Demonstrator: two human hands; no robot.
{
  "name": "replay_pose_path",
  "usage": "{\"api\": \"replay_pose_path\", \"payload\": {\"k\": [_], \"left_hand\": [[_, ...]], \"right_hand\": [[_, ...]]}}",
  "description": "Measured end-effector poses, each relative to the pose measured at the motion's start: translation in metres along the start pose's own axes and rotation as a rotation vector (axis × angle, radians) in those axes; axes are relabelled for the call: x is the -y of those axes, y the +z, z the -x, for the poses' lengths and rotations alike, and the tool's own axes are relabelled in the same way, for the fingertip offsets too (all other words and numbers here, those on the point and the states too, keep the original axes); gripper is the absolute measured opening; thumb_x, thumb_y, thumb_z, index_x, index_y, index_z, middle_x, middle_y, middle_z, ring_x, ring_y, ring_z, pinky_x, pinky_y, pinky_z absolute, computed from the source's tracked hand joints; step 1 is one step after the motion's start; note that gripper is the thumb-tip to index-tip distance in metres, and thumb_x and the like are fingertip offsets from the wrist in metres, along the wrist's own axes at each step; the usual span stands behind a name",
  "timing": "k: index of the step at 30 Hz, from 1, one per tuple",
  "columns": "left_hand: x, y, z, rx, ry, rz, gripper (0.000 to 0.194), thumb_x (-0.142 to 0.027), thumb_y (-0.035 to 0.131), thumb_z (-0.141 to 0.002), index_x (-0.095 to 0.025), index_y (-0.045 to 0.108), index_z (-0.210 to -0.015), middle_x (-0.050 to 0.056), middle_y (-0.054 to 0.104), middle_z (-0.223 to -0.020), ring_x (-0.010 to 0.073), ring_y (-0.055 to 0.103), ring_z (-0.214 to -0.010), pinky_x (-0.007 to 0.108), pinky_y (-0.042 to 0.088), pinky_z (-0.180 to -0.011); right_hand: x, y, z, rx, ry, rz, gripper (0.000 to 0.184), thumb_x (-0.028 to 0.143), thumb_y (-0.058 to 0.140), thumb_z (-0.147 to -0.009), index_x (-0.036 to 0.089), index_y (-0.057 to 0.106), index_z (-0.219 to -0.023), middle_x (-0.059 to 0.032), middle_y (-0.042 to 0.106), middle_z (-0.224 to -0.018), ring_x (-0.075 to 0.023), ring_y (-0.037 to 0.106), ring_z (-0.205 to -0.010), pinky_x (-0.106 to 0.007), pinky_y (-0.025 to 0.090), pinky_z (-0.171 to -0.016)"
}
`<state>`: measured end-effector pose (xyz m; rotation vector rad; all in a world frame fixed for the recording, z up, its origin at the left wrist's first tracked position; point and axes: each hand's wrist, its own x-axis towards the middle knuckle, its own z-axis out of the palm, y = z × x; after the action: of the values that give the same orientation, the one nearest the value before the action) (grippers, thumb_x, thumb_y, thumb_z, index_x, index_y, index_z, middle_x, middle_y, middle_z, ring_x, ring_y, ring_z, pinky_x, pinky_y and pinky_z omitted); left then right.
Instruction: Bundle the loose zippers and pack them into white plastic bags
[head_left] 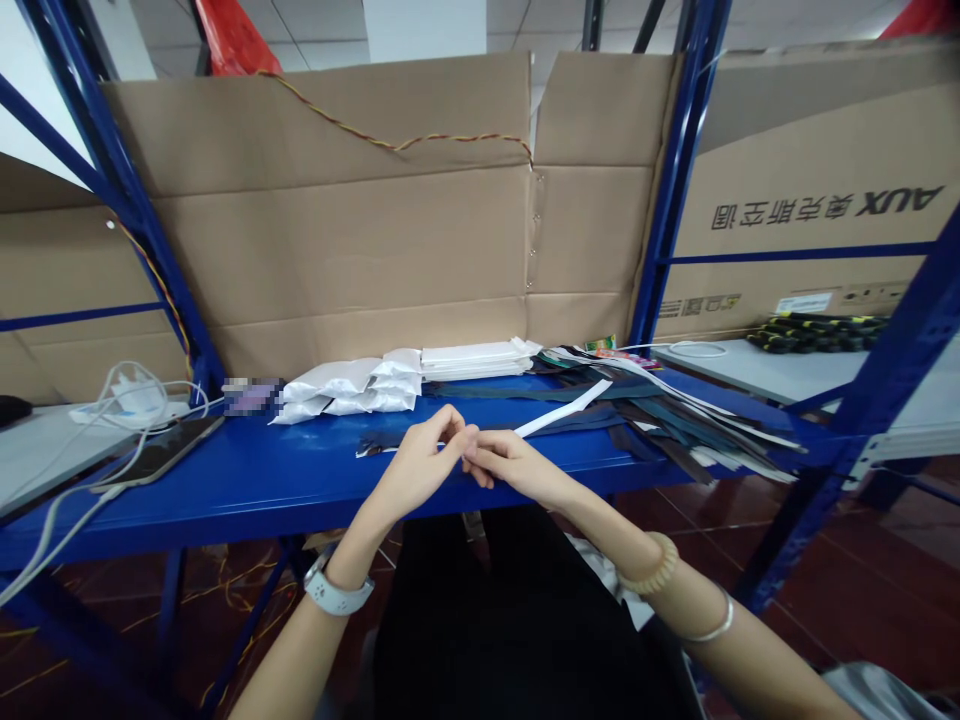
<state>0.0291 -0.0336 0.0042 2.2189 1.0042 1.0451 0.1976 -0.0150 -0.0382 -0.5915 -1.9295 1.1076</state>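
Observation:
My left hand (pixel 426 462) and my right hand (pixel 517 466) meet at the fingertips above the front edge of a blue shelf (pixel 225 500). Both hands are closed in a pinch, and whatever lies between the fingers is hidden or too small to make out. Just behind my right hand a white strip (pixel 566 408) slants up to the right; I cannot tell whether the fingers touch it. Dark fabric strips (pixel 660 405) lie in a loose heap to the right, some running behind my hands.
White plastic packets (pixel 352 385) are stacked at the back, beside a pile of flat white strips (pixel 476 358). A phone (pixel 161 450) with white cables (pixel 56 520) lies at the left. Cardboard (pixel 360 240) walls the back. Blue posts (pixel 682 180) frame the shelf.

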Motion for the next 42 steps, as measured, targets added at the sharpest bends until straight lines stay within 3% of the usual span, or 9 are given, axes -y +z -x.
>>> {"api": "replay_pose_path", "payload": {"k": [3,8,15,23,28,32,42], "left_hand": [[-0.001,0.006,0.001,-0.089,0.046,-0.208,0.019,-0.040,0.050,-0.086,-0.022,0.048,-0.080,-0.001,0.057,-0.070,0.0142,0.053,-0.064,0.026,0.039,-0.060],[0.002,0.013,0.002,-0.256,0.116,-0.369,0.019,-0.035,0.044,-0.091,-0.021,0.049,-0.078,-0.001,0.057,-0.071,0.0142,0.053,-0.068,0.025,0.039,-0.063],[0.002,0.016,0.004,-0.399,0.232,-0.370,0.022,-0.028,0.049,-0.090,-0.019,0.049,-0.070,-0.003,0.054,-0.061,0.0100,0.049,-0.057,0.022,0.035,-0.058],[-0.003,0.009,0.004,-0.466,0.161,-0.184,0.027,-0.033,0.053,-0.087,-0.018,0.048,-0.065,-0.006,0.044,-0.054,0.0073,0.037,-0.050,0.021,0.032,-0.052],[0.005,-0.012,0.001,-0.585,0.138,-0.193,0.028,-0.035,0.055,-0.085,-0.018,0.049,-0.063,-0.006,0.040,-0.052,0.0076,0.034,-0.049,0.022,0.030,-0.051],[0.015,-0.040,0.000,-0.687,0.119,-0.201,0.029,-0.035,0.057,-0.084,-0.018,0.049,-0.062,-0.006,0.038,-0.050,0.0077,0.033,-0.047,0.022,0.029,-0.049],[0.053,-0.112,0.013,-0.958,0.046,-0.205,0.028,-0.040,0.059,-0.081,-0.019,0.050,-0.065,-0.006,0.043,-0.047,0.0078,0.039,-0.043,0.021,0.027,-0.043]], "right_hand": [[-0.003,0.002,0.000,-0.079,-0.018,0.105,0.035,0.045,0.047,-0.091,0.015,0.058,-0.077,0.0053,0.044,-0.050,-0.0082,0.038,-0.045,-0.022,0.030,-0.049],[0.005,0.005,0.003,-0.170,-0.045,0.221,0.035,0.044,0.048,-0.090,0.014,0.060,-0.077,0.0043,0.044,-0.052,-0.0089,0.040,-0.047,-0.022,0.029,-0.048],[0.018,0.008,0.006,-0.183,-0.085,0.264,0.036,0.040,0.044,-0.092,0.016,0.050,-0.066,0.0045,0.039,-0.053,-0.0091,0.035,-0.050,-0.024,0.025,-0.050],[0.026,0.002,0.007,-0.232,-0.223,0.441,0.029,0.030,0.050,-0.091,0.017,0.053,-0.065,0.0001,0.045,-0.071,-0.0132,0.044,-0.069,-0.027,0.034,-0.065],[0.031,-0.019,0.008,-0.263,-0.262,0.655,0.024,0.027,0.051,-0.089,0.017,0.058,-0.068,-0.0035,0.048,-0.083,-0.0173,0.046,-0.082,-0.032,0.037,-0.077],[0.038,-0.046,0.013,-0.108,-0.296,0.784,0.026,0.026,0.049,-0.090,0.017,0.059,-0.069,-0.0059,0.051,-0.093,-0.0187,0.047,-0.089,-0.034,0.038,-0.083],[0.050,-0.112,0.037,-0.016,-0.231,0.834,0.030,0.036,0.048,-0.089,0.018,0.061,-0.068,-0.0074,0.062,-0.094,-0.0217,0.055,-0.093,-0.036,0.041,-0.086]]}}
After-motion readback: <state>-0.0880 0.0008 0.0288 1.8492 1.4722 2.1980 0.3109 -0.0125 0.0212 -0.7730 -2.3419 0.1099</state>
